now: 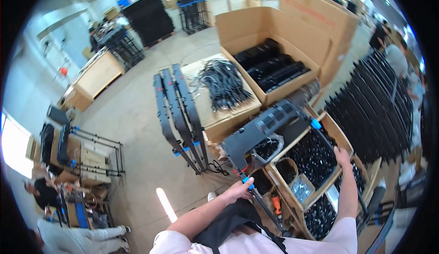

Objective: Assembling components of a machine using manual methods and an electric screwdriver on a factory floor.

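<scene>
The fingers of the left hand (238, 191) are closed round the near end of a long black perforated panel (267, 128); those of the right hand (342, 156) rest on its frame rail, grip unclear. The panel is judged rigid, fairly heavy, best held by both ends. Left of the panel three similar panels (178, 117) stand; beyond it two open cartons (274, 39).

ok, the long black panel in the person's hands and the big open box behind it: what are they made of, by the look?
Long black panel: looks like moulded plastic, matt dark finish with rows of vent slots; painted metal can't be ruled out. The left hand grips its near end and the right hand is at its far side. Big open box: corrugated cardboard, plain brown, with folded flaps and raw cut edges.
</scene>
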### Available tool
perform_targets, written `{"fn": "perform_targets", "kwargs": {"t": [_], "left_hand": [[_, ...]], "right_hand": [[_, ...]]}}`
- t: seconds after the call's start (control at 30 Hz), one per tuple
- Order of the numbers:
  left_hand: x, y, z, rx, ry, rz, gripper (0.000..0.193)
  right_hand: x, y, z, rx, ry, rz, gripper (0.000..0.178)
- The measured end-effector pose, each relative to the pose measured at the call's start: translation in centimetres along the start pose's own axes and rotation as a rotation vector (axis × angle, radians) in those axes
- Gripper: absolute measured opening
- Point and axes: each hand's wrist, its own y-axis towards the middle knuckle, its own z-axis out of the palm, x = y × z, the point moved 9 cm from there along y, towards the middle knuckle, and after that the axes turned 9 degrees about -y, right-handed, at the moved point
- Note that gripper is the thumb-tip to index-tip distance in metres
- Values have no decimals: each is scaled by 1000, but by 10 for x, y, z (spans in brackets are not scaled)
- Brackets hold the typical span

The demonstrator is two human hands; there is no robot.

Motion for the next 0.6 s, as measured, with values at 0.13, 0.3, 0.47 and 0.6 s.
{"fn": "perform_targets", "kwargs": {"t": [0.13,0.3,0.47,0.6], "left_hand": [[8,11,-3,2,2,17,72],[13,9,4,56,-94,77,67],[-14,-37,15,159,-160,204,57],[-89,-101,21,284,-157,447,51]], "right_hand": [[-17,3,44,292,478,176,63],[7,-10,-9,217,503,139,44],[52,-49,-167,-97,442,-95,41],[83,-104,-338,-314,338,-82,38]]}}
